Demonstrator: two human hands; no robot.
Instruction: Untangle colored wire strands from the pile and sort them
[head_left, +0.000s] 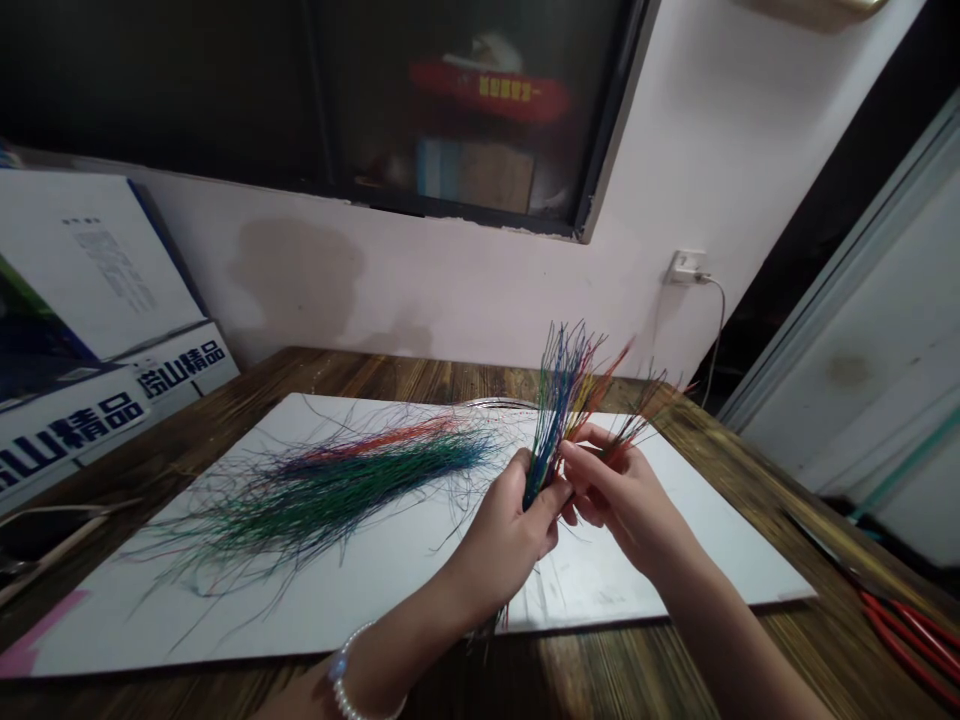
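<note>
left hand (517, 525) is clamped round the thick bunch (555, 425) of coloured strands, tips fanned upward, above the right half of the white board (405, 590). right hand (634, 490) is closed round a smaller bunch (639, 415), just beside it over the same board. can't tell if my right thumb and fingertip pinch 1 strand or several.

step looks like sorting strands between hands. to do it well, i'd say: left grip firm and low so the fan doesn't slip, pull strands out by the tip, straight up, few at a time. sideways tugs would likely tangle them.

count: 2 hands, 2 held bunches, 1 loose pile (337, 490) on the board's left half, 1 board, 1 red-handled tool (904, 625) off its right edge, 1 bead bracelet (342, 675) below its front edge, 1 wall socket (684, 267) beyond its back right. single strands: too many to count.
</note>
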